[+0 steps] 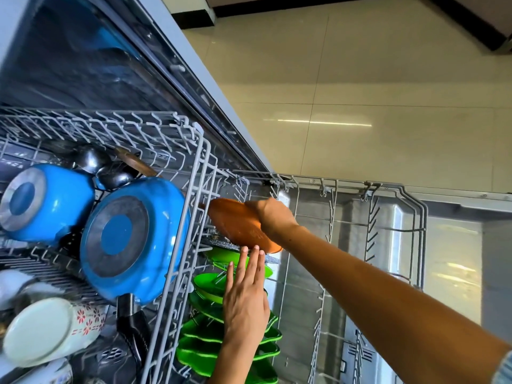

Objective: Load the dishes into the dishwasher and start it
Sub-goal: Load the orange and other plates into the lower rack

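Observation:
My right hand [273, 217] grips an orange dish [235, 224] at its rim and holds it tilted in the lower rack [399, 231] of the open dishwasher, just past the upper rack's edge. My left hand [245, 295] reaches up with straight fingers whose tips touch the underside of the orange dish. Several green plates [206, 284] stand in a row in the lower rack below my left hand. A grey speckled item [221, 243] lies under the orange dish.
The pulled-out upper rack [194, 189] holds two upturned blue pots [133, 239], dark ladles [91, 159], a black-handled pan and pale cups [38, 331]. The dishwasher door [454, 273] lies open to the right. Beige floor tiles [360, 92] lie beyond.

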Action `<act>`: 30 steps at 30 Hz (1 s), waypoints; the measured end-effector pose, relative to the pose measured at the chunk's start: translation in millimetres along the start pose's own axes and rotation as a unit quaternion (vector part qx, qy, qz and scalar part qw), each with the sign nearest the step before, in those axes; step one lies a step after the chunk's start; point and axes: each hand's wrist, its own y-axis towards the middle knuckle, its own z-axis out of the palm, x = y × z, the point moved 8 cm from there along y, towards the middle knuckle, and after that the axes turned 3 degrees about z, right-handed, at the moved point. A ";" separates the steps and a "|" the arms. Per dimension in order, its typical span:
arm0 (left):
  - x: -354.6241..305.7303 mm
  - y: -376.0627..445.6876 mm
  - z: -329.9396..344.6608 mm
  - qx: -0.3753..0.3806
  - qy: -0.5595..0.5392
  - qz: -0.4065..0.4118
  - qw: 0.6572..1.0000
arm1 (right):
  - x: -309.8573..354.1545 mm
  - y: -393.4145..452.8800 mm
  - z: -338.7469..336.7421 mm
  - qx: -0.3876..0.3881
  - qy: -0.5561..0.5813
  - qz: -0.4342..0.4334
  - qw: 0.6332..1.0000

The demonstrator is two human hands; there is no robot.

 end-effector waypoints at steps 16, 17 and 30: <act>-7.5 14.4 -13.4 -0.031 0.048 0.014 0.998 | -97.2 -112.0 -11.0 -0.139 0.170 0.066 0.973; -9.5 14.0 -16.2 -0.033 0.041 0.012 0.999 | -100.3 -127.7 -9.8 -0.142 0.187 0.071 0.969; -96.0 -232.4 -153.1 -0.185 -0.066 -0.077 0.977 | 6.7 -351.7 -69.3 -0.176 0.154 -0.093 0.968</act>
